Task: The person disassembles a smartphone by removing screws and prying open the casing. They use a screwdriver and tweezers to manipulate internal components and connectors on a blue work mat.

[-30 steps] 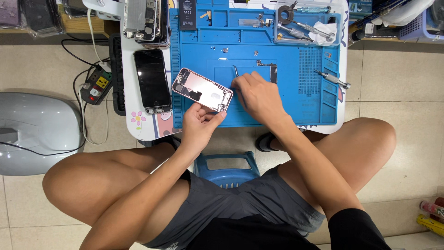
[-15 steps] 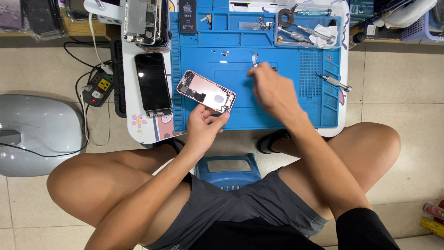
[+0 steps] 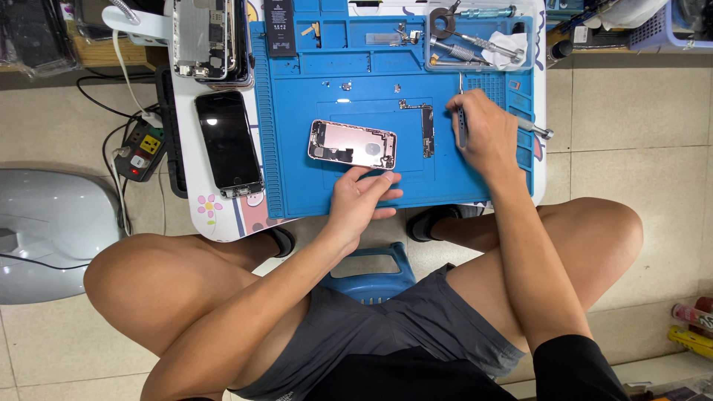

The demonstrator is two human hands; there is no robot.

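A phone repair workshop: a blue repair mat (image 3: 297, 163) covers the low tabletop (image 3: 223, 215), with an opened phone (image 3: 352, 144), screwdrivers (image 3: 475, 52) and phone parts (image 3: 204, 37) beyond the hands

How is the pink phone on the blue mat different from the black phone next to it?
The opened pink phone shows its inner parts; the black phone shows a dark, blank screen. The pink one lies sideways on the blue mat, by the left hand; the black one lies lengthwise off the mat. Both lie flat.
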